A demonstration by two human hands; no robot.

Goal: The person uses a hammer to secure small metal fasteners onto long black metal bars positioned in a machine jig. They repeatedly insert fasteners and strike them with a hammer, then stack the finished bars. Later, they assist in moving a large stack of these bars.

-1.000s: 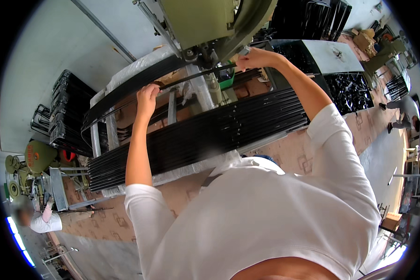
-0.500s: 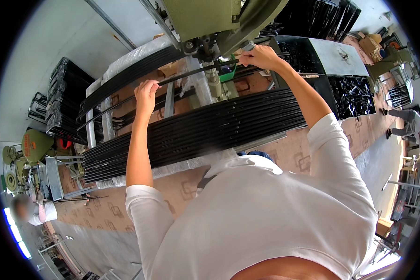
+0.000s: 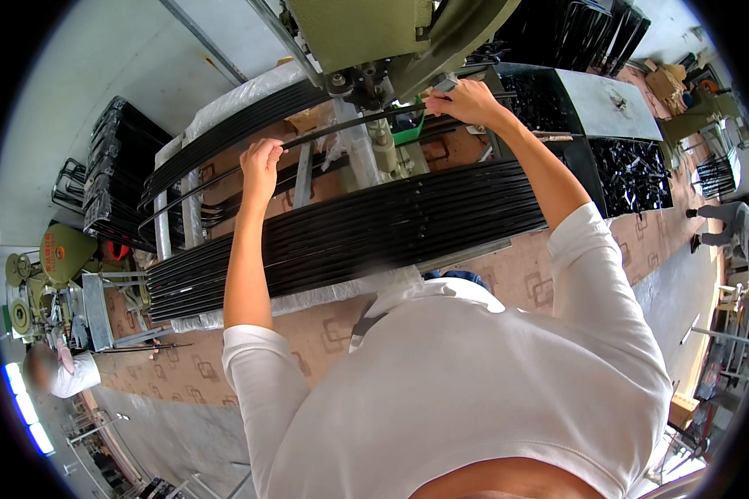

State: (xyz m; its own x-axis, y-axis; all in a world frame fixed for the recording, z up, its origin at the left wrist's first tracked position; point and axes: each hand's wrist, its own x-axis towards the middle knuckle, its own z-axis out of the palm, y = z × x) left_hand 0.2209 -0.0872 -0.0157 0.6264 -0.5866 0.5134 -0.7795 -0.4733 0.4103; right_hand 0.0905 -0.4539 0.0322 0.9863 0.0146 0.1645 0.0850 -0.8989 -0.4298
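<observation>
A long black metal tube runs across under the head of a green machine. Toward its left part, my left hand is closed round it. My right hand grips the same tube farther right, beside the machine's lower tooling; some fingertips there are hidden. The tube's left end bends downward. Between me and the machine lies a wide row of black tubes, side by side. Behind the held tube rests another bundle of black tubes on a plastic-wrapped frame.
Right of the machine stand a bin of small black parts and a grey tabletop. A green container sits behind the machine post. Stacked black frames stand at left. Other people are at the far left and right.
Both hands keep their hold, and the tube stays practically in place under the machine. The person at the far left has shifted slightly.
</observation>
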